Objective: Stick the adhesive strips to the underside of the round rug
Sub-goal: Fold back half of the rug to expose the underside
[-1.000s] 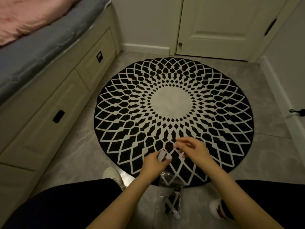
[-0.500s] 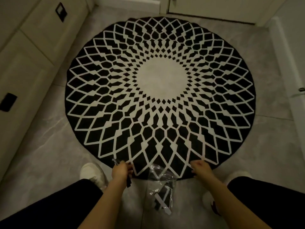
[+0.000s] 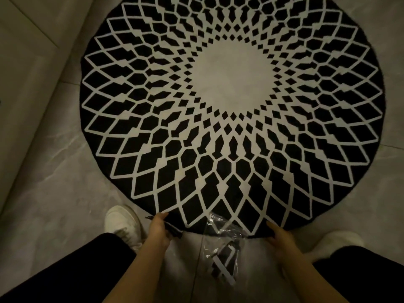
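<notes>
So the round rug point(image 3: 231, 110) is lying flat on the grey tile floor point(image 3: 54, 182), pattern side up: black with a white lattice and a pale blob in the middle. Underside isn't showing anywhere.

Both hands are down at the rug's near edge. The left hand point(image 3: 158, 228) is at the near-left part of the rim with its fingers curled round a thin dark piece that looks like one adhesive strip point(image 3: 172, 229), sitting right at the rug's edge. Can't tell if the fingers have the rim itself too. The right hand point(image 3: 278, 236) is on the near-right part of the rim, fingers bent over the edge, but whether it's really gripping the rug or only resting there, I can't tell.

Between the hands, a clear plastic bag point(image 3: 223, 243) lies half on the rug's near edge and half on the floor, with more black-and-white strips inside.

A white shoe point(image 3: 121, 221) sits just off the rug, left of the left hand.
</notes>
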`<state>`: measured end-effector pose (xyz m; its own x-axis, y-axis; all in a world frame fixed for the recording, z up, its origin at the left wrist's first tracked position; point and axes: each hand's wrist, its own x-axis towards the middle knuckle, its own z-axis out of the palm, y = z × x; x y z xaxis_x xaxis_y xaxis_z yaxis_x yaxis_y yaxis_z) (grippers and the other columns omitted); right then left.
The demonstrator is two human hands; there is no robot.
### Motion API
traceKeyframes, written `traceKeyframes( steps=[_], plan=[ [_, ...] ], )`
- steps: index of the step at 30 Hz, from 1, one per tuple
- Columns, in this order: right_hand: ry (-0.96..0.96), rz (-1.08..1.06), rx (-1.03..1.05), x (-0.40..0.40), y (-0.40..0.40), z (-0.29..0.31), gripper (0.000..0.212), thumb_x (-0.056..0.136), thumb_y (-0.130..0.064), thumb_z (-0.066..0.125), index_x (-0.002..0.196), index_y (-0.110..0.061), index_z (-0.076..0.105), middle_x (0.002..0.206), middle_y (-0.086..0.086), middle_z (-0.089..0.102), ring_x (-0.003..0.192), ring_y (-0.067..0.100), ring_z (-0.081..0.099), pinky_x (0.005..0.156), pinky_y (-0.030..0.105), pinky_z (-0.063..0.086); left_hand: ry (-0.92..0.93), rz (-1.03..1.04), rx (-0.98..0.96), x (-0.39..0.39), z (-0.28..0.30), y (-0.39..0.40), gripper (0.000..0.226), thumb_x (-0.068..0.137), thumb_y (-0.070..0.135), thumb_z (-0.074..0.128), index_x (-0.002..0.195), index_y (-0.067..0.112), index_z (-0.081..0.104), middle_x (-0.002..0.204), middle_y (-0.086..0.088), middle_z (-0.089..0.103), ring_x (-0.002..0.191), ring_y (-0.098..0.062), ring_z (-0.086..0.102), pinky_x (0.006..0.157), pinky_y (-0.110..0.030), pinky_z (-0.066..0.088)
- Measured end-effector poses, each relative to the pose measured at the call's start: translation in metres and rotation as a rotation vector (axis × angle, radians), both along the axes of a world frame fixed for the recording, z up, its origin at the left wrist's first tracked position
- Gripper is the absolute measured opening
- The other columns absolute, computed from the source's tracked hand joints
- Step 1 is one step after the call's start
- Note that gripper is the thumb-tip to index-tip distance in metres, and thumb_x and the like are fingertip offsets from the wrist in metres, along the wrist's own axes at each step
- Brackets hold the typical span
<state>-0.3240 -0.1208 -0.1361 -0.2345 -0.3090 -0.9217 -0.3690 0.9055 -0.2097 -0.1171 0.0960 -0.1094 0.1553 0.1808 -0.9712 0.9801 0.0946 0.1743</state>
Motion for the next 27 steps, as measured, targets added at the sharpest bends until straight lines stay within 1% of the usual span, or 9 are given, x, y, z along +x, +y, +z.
traceKeyframes(
  steps=[4, 7, 14, 16, 18, 21, 23, 25, 27],
  plan=[
    [0.004, -0.177, -0.057, -0.005, 0.008, 0.000, 0.048, 0.090, -0.014, 0.059, 0.134, -0.004, 0.042, 0.133, 0.017, 0.049, 0.123, 0.036, 0.047, 0.098, 0.043, 0.041, -0.019, 0.016, -0.023, -0.002, 0.000, 0.004, 0.040, 0.089, 0.007, 0.055, 0.129, 0.007, 0.047, 0.120, -0.015, 0.053, 0.122, -0.037, 0.047, 0.106, -0.053, 0.036],
    [-0.045, -0.262, -0.144, -0.004, 0.010, 0.011, 0.028, 0.088, -0.021, 0.062, 0.112, -0.007, 0.058, 0.125, 0.018, 0.058, 0.114, 0.034, 0.055, 0.097, 0.043, 0.046, -0.031, 0.021, -0.065, 0.001, 0.006, 0.002, 0.030, 0.092, 0.010, 0.052, 0.121, 0.010, 0.051, 0.123, -0.013, 0.057, 0.122, -0.034, 0.049, 0.107, -0.055, 0.031],
    [-0.115, -0.295, -0.262, 0.006, 0.000, 0.051, 0.035, 0.080, -0.014, 0.063, 0.115, -0.009, 0.059, 0.105, 0.008, 0.064, 0.089, 0.023, 0.059, 0.088, 0.037, 0.047, -0.183, -0.001, -0.058, 0.015, 0.038, -0.002, 0.030, 0.093, 0.008, 0.049, 0.123, 0.005, 0.051, 0.089, -0.009, 0.059, 0.079, -0.025, 0.056, 0.079, -0.041, 0.046],
    [-0.127, -0.306, -0.284, 0.009, -0.002, 0.066, 0.037, 0.079, -0.012, 0.064, 0.115, -0.008, 0.058, 0.093, 0.005, 0.063, 0.078, 0.020, 0.056, 0.084, 0.035, 0.048, -0.217, 0.013, -0.054, 0.017, 0.054, -0.006, 0.032, 0.094, 0.006, 0.049, 0.126, 0.005, 0.051, 0.093, -0.006, 0.059, 0.076, -0.021, 0.055, 0.081, -0.039, 0.047],
    [-0.168, -0.300, -0.283, 0.010, -0.003, 0.084, 0.032, 0.080, -0.014, 0.063, 0.111, -0.007, 0.059, 0.082, 0.005, 0.058, 0.071, 0.019, 0.053, 0.068, 0.031, 0.046, -0.270, -0.035, 0.012, 0.016, 0.068, -0.008, 0.033, 0.095, 0.000, 0.045, 0.126, 0.007, 0.054, 0.107, -0.007, 0.059, 0.076, -0.018, 0.052, 0.077, -0.033, 0.046],
    [-0.250, -0.282, -0.233, 0.006, -0.005, 0.114, 0.008, 0.086, -0.015, 0.057, 0.083, -0.007, 0.058, 0.070, 0.005, 0.052, 0.062, 0.018, 0.049, 0.056, 0.029, 0.039, -0.312, -0.062, 0.095, 0.013, 0.088, -0.007, 0.036, 0.094, -0.003, 0.045, 0.127, 0.009, 0.055, 0.130, -0.014, 0.053, 0.072, -0.017, 0.048, 0.080, -0.033, 0.045],
    [-0.292, -0.267, -0.240, 0.004, -0.006, 0.130, 0.011, 0.083, -0.015, 0.060, 0.073, -0.012, 0.055, 0.064, 0.003, 0.051, 0.057, 0.016, 0.047, 0.054, 0.027, 0.040, -0.310, -0.043, 0.114, 0.010, 0.102, -0.003, 0.031, 0.092, 0.002, 0.053, 0.122, 0.009, 0.058, 0.108, -0.016, 0.060, 0.069, -0.019, 0.049, 0.070, -0.035, 0.047],
    [-0.351, -0.296, -0.296, 0.003, -0.003, 0.151, 0.007, 0.078, -0.014, 0.064, 0.081, -0.011, 0.058, 0.069, 0.003, 0.054, 0.061, 0.015, 0.051, 0.059, 0.025, 0.044, -0.311, -0.008, 0.064, 0.006, 0.125, -0.001, 0.026, 0.091, 0.003, 0.056, 0.116, 0.006, 0.059, 0.088, -0.012, 0.057, 0.068, -0.021, 0.051, 0.059, -0.033, 0.046],
    [-0.393, -0.319, -0.359, 0.002, -0.002, 0.171, 0.019, 0.074, -0.014, 0.066, 0.092, -0.010, 0.061, 0.076, 0.004, 0.058, 0.067, 0.016, 0.055, 0.065, 0.026, 0.047, -0.332, 0.026, -0.007, 0.005, 0.147, 0.001, 0.032, 0.091, 0.001, 0.055, 0.122, 0.004, 0.058, 0.108, -0.015, 0.059, 0.083, -0.025, 0.057, 0.071, -0.035, 0.050]
  ],
)
